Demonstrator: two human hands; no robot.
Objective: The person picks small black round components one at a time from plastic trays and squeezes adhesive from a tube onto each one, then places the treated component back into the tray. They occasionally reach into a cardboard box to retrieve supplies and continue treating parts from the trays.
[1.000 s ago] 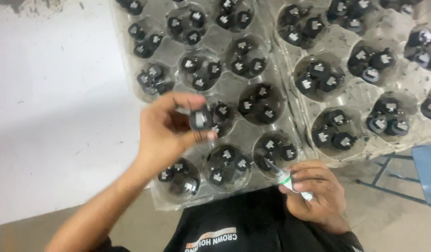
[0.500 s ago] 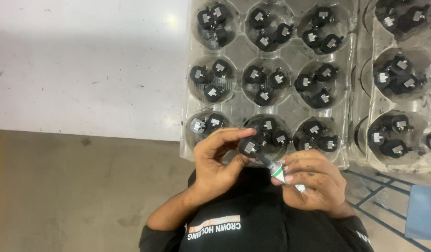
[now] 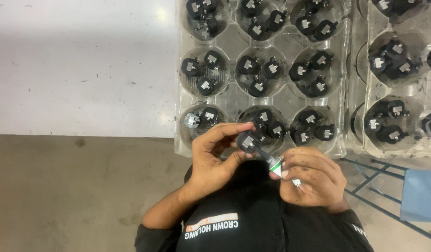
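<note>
Left hand [image 3: 214, 158] pinching a small round black part [image 3: 246, 141] between thumb and fingertips, tipped toward the face so its metal insert shows; right hand [image 3: 311, 176] closed around a small white tube [image 3: 277, 165], dark nozzle laid against the part's edge, probably for steady aim; both held close to the chest, just below the near rim of the clear plastic tray [image 3: 230, 95]; tray resting on the white tabletop [image 3: 80, 65], each round pocket carrying three like black parts, presumably to keep them sorted and within reach; a second such tray [image 3: 402, 84] just beside, on the right; blue stool [image 3: 418, 196] lower right, on the grey floor [image 3: 70, 196].
</note>
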